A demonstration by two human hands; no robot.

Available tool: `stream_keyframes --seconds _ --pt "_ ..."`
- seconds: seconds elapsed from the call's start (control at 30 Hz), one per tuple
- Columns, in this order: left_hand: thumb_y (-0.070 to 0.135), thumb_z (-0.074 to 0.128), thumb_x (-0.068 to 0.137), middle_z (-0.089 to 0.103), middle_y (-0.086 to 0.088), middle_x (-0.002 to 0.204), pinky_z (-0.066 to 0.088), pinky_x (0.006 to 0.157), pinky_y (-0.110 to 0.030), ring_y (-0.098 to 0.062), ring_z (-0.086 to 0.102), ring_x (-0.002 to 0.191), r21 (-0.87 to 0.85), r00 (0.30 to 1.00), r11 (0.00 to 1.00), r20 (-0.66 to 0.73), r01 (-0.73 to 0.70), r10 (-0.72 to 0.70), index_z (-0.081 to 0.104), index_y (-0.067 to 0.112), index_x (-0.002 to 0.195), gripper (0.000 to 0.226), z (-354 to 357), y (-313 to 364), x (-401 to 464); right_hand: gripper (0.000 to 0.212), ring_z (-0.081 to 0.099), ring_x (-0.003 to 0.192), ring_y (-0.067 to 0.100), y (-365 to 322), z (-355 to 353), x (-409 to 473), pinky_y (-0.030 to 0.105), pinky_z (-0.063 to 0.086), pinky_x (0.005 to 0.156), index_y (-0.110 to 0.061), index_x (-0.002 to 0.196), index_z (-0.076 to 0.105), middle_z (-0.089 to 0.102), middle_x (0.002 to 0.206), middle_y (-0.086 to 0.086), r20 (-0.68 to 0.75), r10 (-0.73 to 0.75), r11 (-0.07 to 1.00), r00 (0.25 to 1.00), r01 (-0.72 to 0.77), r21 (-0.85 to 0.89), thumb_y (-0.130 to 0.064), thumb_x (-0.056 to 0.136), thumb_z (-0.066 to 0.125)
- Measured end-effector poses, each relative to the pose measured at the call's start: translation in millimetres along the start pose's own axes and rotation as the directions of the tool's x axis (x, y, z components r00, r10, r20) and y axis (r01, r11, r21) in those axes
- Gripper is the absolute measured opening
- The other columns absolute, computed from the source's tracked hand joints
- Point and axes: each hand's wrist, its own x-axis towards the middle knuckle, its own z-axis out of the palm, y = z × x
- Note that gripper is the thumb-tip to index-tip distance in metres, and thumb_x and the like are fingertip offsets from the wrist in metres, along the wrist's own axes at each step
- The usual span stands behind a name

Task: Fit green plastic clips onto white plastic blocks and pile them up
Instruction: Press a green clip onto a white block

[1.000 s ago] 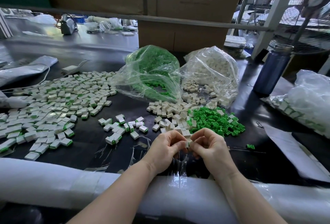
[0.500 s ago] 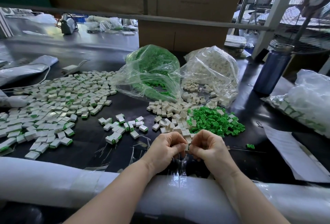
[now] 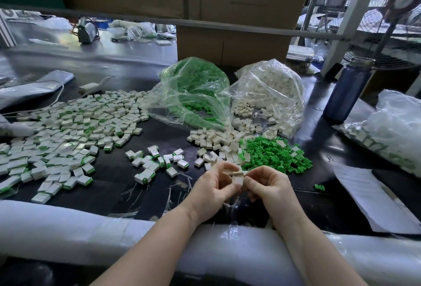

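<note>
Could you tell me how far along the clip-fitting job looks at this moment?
Done: a wide spread of clipped blocks lies to the left. In hand: the left hand and right hand pinch one white block between them. Left: loose white blocks, loose green clips, and bags of clips and blocks, so plenty remains.

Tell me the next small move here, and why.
Probably press the clip home: both hands, left hand and right hand, pinch one white block between them, and no green shows on it. Then likely drop it with the finished blocks lying just left.
</note>
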Motion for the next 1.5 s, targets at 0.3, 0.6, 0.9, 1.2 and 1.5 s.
stream_keyframes --seconds 0.3,0.6,0.9,1.2,1.5 --pt "0.017 0.063 0.087 0.065 -0.005 0.089 0.054 0.08 -0.034 -0.019 0.061 0.081 0.159 0.99 0.987 -0.13 -0.023 0.044 0.066 0.018 0.091 0.005 -0.7 -4.2 2.9 0.01 0.06 0.053 0.011 -0.2 -1.1 -1.9 0.02 0.051 0.051 -0.006 0.075 0.068 0.067 0.062 0.008 0.017 0.023 0.997 1.0 -0.024 0.079 0.0 0.082 0.065" --pt "0.016 0.061 0.089 0.066 0.007 0.076 0.05 0.073 -0.021 -0.005 0.059 0.072 0.157 0.996 0.987 -0.087 0.019 -0.006 0.07 0.016 0.086 0.009 -0.3 -3.4 2.7 0.017 0.057 0.049 0.008 5.1 5.2 -0.5 0.019 0.048 0.048 -0.009 0.073 0.063 0.062 0.054 0.0 0.028 -0.001 0.995 1.0 0.004 -0.101 -0.002 0.088 0.059" --pt "0.018 0.063 0.088 0.07 0.0 0.087 0.05 0.088 -0.033 -0.016 0.065 0.087 0.285 0.996 0.956 -0.074 0.069 -0.05 0.072 0.011 0.096 0.014 -1.4 -5.9 1.4 0.028 0.05 0.045 0.005 7.5 3.7 0.8 0.018 0.043 0.047 -0.017 0.062 0.058 0.058 0.05 -0.002 0.064 -0.005 0.961 0.998 0.023 -0.276 -0.003 0.086 0.061" --pt "0.017 0.063 0.088 0.071 -0.003 0.091 0.05 0.087 -0.03 -0.017 0.065 0.088 0.294 0.996 0.953 -0.083 0.068 -0.045 0.072 0.01 0.097 0.015 -1.0 -2.3 0.0 0.028 0.05 0.046 0.005 6.8 3.0 0.3 0.02 0.044 0.047 -0.018 0.061 0.059 0.058 0.05 -0.001 0.079 -0.012 0.957 0.997 0.034 -0.288 -0.005 0.086 0.062" --pt "0.015 0.062 0.088 0.07 -0.007 0.088 0.05 0.084 -0.03 -0.019 0.063 0.084 0.294 0.999 0.954 -0.025 0.05 -0.044 0.072 0.007 0.096 0.014 -0.3 -3.6 -0.3 0.028 0.052 0.044 0.002 1.7 3.4 -1.6 0.017 0.044 0.046 -0.017 0.062 0.06 0.059 0.046 -0.004 0.098 0.024 0.957 0.995 0.005 -0.29 -0.001 0.084 0.063"
